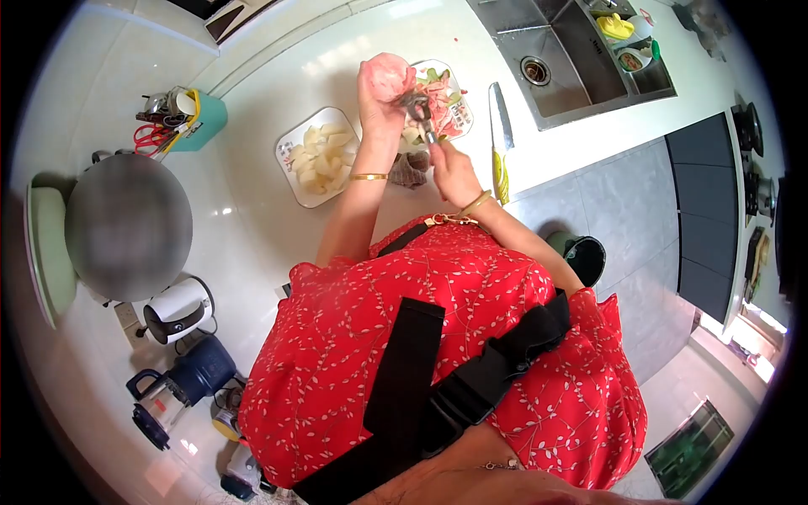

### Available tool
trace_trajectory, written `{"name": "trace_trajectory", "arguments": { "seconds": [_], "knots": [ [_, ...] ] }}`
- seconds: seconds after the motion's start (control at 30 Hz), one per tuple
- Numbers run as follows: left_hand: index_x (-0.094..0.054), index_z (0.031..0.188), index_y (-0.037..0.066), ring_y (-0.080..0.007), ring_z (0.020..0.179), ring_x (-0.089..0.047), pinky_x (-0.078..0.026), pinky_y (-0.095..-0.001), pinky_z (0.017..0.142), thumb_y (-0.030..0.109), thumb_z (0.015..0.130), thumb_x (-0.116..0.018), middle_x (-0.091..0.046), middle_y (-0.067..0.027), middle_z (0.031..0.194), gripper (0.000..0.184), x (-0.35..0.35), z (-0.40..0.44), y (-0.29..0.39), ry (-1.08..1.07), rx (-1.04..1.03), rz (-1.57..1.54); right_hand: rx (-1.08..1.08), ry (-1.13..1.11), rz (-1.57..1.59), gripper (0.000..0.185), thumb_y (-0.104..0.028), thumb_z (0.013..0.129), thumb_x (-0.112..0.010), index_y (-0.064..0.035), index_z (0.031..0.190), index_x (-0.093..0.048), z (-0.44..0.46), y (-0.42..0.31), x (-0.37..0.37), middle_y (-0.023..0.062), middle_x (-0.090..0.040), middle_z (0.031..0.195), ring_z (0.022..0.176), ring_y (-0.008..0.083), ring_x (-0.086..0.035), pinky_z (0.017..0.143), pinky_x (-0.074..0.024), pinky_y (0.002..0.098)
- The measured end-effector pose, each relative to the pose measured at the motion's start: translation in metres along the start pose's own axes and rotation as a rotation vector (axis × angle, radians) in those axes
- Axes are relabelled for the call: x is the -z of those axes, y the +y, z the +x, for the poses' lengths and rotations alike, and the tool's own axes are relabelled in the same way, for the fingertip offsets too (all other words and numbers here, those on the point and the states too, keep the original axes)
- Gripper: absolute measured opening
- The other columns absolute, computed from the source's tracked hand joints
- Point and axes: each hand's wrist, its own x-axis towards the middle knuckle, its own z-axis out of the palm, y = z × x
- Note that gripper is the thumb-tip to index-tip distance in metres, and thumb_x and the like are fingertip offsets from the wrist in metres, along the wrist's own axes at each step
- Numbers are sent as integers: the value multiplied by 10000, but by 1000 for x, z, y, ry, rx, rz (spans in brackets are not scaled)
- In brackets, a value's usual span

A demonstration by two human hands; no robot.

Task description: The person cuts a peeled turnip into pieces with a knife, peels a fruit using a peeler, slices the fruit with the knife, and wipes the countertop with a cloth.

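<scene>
My left hand [376, 114] is closed around a round pink vegetable [389, 74], held up over the counter; its exact kind is unclear. In my right hand [455, 174] is a peeler [418, 109], its metal head close against the vegetable's lower right side. Below and to the right, a white plate [465, 114] bears pink and green peelings [439, 97]. Pale cut pieces [321, 156] fill another white plate [290, 190] left of my left wrist. Between my wrists lies a crumpled brownish thing [410, 170], partly hidden. A knife [501, 139] with a yellow-green handle rests on the right.
A steel sink [551, 71] is set into the counter at upper right, with a yellow cloth [617, 27] beside it. A teal utensil holder [202, 122] stands left. An electric kettle [179, 310] and a blender [189, 370] are at lower left. A dark bin [585, 259] stands on the floor.
</scene>
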Motion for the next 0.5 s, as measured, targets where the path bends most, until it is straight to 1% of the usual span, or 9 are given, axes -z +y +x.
{"name": "trace_trajectory", "arguments": {
  "seconds": [0.03, 0.07, 0.1, 0.17, 0.2, 0.23, 0.3, 0.37, 0.5],
  "knots": [
    [-375, 1134, 67, -342, 982, -511, -409, -444, 914, 447, 717, -653, -462, -174, 1082, 630, 2, 0, 3, -53, 32, -35, -47, -22, 51, 317, -276, 907, -388, 9, 800, -473, 3, -5, 7, 186, -501, 556, 461, 314, -503, 433, -400, 394],
    [-372, 1145, 64, -366, 1003, -493, -399, -459, 922, 440, 743, -631, -461, -196, 1100, 609, 4, -3, 5, -105, 19, 27, -95, -43, 101, 327, -292, 919, -363, -6, 798, -466, 6, -14, 17, 119, -468, 516, 391, 223, -461, 376, -368, 337],
    [-376, 1143, 62, -369, 1008, -492, -399, -466, 920, 430, 754, -623, -462, -198, 1100, 590, 6, -5, 5, -124, 35, 47, -143, -61, 151, 338, -307, 930, -339, -21, 795, -459, 9, -22, 26, 53, -436, 477, 320, 133, -419, 319, -335, 280],
    [-383, 1139, 58, -375, 1016, -489, -399, -479, 916, 409, 776, -606, -464, -203, 1101, 552, 10, -8, 5, -161, 59, 87, -146, -44, 134, 352, -323, 929, -336, -26, 781, -453, 18, -27, 38, 25, -399, 460, 312, 112, -377, 312, -312, 262],
    [-391, 1153, 52, -379, 1036, -485, -403, -495, 909, 413, 811, -556, -469, -193, 1124, 523, 6, -14, 6, -127, 118, 105, -157, -66, 141, 361, -321, 919, -359, -6, 782, -469, 24, -27, 44, 66, -445, 475, 330, 150, -435, 332, -351, 289],
    [-397, 1153, 47, -363, 1031, -498, -422, -481, 888, 427, 816, -543, -476, -184, 1124, 528, 8, -15, 6, -140, 111, 127, -169, -89, 148, 372, -320, 909, -381, 15, 784, -485, 29, -26, 49, 106, -492, 490, 348, 188, -493, 352, -391, 315],
    [-409, 1154, 38, -333, 1019, -525, -460, -455, 846, 455, 826, -518, -490, -166, 1124, 542, 11, -16, 6, -163, 96, 170, -212, -134, 189, 397, -349, 909, -374, 7, 782, -494, 37, -28, 58, 58, -452, 463, 329, 143, -456, 329, -359, 281],
    [-420, 1147, 37, -334, 1036, -515, -453, -467, 857, 466, 820, -525, -493, -165, 1124, 550, 13, -20, 9, -203, 126, 163, -235, -190, 213, 387, -377, 919, -352, -40, 758, -451, 41, -35, 65, 2, -387, 460, 300, 89, -342, 294, -269, 235],
    [-427, 1142, 31, -326, 1038, -512, -448, -479, 872, 495, 814, -521, -506, -156, 1111, 576, 20, -21, 12, -282, 157, 190, -216, -256, 146, 409, -394, 919, -343, -43, 740, -450, 46, -34, 72, -2, -386, 458, 300, 82, -343, 294, -263, 230]
  ]
}}
